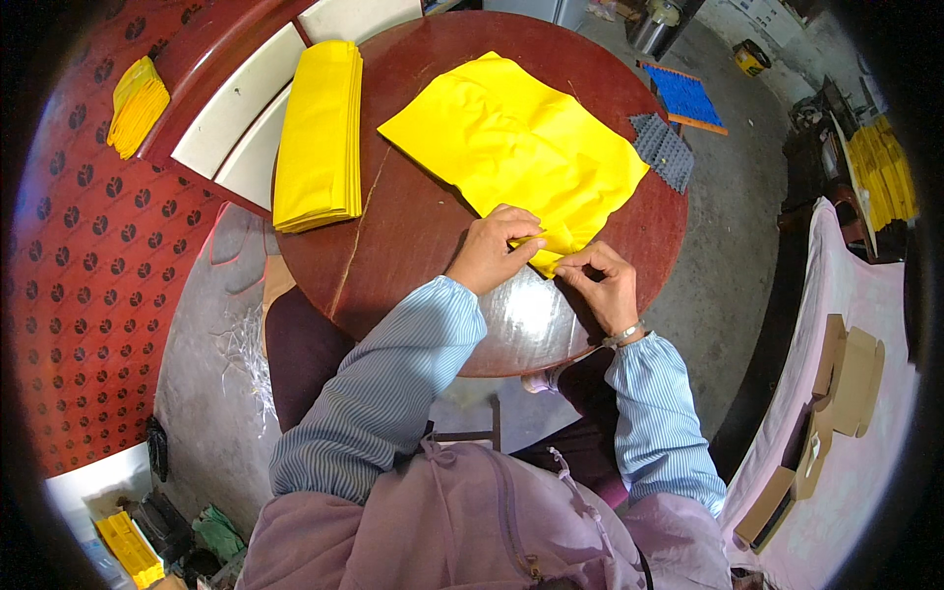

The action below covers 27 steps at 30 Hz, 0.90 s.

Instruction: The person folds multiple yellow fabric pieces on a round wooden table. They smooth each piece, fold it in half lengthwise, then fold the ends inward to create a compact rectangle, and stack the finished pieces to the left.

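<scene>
A yellow fabric sheet (521, 138), creased and roughly rectangular, lies spread on the round red-brown table (413, 59). At its near corner, my left hand (498, 246) pinches the edge between thumb and fingers, where the fabric is bunched. Just to the right, my right hand (602, 280) pinches the tip of that same corner with thumb and forefinger. On the left of the table rests a neat stack of folded yellow fabric (318, 138), apart from both hands.
A grey studded mat (663, 152) sits at the table's right edge, near a blue panel (686, 96). Drawers (241, 103) adjoin the table's left. More yellow bundles (138, 106) lie on the red patterned surface. Cardboard pieces (854, 383) rest on pink cloth at right.
</scene>
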{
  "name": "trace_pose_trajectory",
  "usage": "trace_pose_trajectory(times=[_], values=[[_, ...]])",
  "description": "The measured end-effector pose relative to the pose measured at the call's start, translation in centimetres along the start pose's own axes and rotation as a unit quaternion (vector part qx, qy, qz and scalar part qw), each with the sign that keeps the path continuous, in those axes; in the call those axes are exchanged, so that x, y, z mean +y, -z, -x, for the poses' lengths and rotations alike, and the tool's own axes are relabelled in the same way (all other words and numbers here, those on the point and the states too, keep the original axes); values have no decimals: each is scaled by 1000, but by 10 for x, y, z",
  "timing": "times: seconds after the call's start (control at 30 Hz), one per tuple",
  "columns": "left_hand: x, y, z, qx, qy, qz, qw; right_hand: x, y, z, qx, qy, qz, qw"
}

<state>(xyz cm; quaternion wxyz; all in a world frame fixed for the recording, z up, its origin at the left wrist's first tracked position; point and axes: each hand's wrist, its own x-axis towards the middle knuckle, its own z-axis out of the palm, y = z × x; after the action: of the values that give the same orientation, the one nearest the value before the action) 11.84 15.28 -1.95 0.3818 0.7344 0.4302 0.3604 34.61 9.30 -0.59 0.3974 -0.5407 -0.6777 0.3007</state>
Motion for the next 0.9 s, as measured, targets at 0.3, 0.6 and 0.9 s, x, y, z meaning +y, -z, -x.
trace_pose_trajectory(times=[0.3, 0.6, 0.9], values=[[-1, 7, 1, -38, -46, -6, 998, 1, -2, -2, 15, -54, -42, 998], [3, -5, 0, 20, 21, 3, 1000, 4, -3, 1, 8, -56, -54, 997], [-6, 3, -1, -14, -24, 20, 999, -2, -1, -1, 5, -55, -31, 998]])
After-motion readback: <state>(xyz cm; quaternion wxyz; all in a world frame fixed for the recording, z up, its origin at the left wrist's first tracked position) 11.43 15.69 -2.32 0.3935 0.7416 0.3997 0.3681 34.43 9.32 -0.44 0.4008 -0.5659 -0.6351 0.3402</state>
